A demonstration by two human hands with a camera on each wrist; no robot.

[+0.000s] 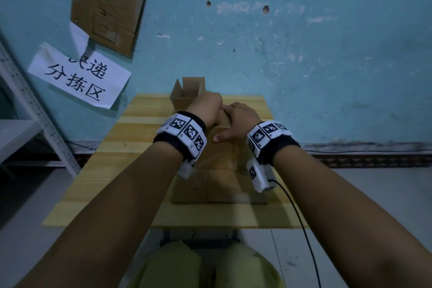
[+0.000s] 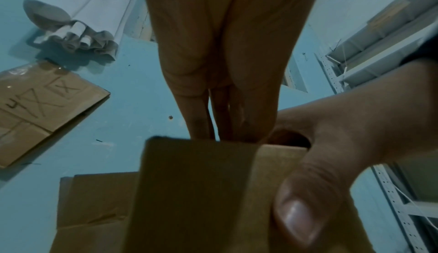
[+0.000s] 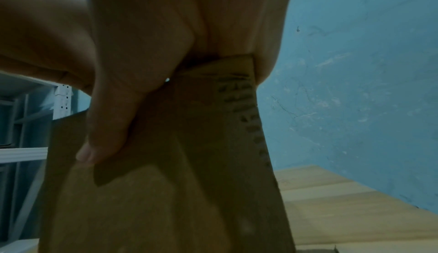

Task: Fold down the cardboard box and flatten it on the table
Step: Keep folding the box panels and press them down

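The cardboard box (image 1: pixel 222 170) stands on the wooden table (image 1: pixel 140 147) between both arms, which reach straight out. The left hand (image 1: pixel 205 110) and the right hand (image 1: pixel 238 121) pinch its top edge side by side (thumbs in front). Another open box (image 1: pixel 187 93) sits behind.
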